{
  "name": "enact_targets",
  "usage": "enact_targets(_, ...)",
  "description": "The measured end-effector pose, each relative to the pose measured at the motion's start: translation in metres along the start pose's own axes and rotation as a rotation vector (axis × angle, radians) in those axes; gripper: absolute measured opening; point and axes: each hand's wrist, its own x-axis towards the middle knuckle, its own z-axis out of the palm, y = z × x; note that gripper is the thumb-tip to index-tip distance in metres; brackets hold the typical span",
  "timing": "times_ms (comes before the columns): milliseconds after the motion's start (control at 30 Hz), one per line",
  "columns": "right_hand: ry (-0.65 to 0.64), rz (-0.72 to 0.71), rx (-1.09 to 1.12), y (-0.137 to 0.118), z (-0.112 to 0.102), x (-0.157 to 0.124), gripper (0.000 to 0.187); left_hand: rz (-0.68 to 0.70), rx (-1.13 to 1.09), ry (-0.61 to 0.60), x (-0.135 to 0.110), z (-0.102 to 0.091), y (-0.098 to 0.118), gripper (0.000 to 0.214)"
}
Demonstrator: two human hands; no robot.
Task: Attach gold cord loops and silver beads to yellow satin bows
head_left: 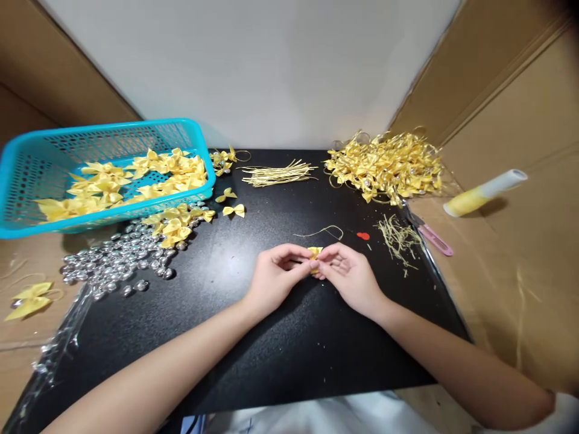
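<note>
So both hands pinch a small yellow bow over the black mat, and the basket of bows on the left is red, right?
Not quite. The head view shows the basket is turquoise, not red. The left hand and right hand do pinch the small yellow bow over the black mat.

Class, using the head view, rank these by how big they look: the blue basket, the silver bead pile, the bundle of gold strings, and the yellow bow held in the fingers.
1. blue basket
2. silver bead pile
3. bundle of gold strings
4. yellow bow, nearest the camera yet plainly smallest
</note>
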Motion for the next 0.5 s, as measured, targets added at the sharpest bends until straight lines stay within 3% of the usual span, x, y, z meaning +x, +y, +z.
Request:
enact_targets(67,0.100,-0.196,-0.287,-0.003,-0.010,0.007,0.010,-0.054,-0.035,0.040,0.001,0.000,-0.001,0.019)
enact_targets(133,0.225,-0.362,-0.689,-0.004,-0.021,0.016,0.006,-0.013,0.066,0.052,0.002,-0.004,-0.001,0.015)
enact_targets(233,0.234,-0.369,-1.073,-0.002,-0.034,0.026,0.009,0.176,0.405,-0.031,0.002,-0.011,0.001,0.008)
enact_targets(367,0.060,-0.333,-1.166,-0.002,-0.041,0.027,0.011,0.387,0.851,-0.011,0.003,-0.020,0.006,0.007)
enact_targets(500,-0.231,-0.366,-1.111,-0.009,-0.052,0.024,0.010,0.535,1.062,0.097,0.007,-0.026,0.012,0.017)
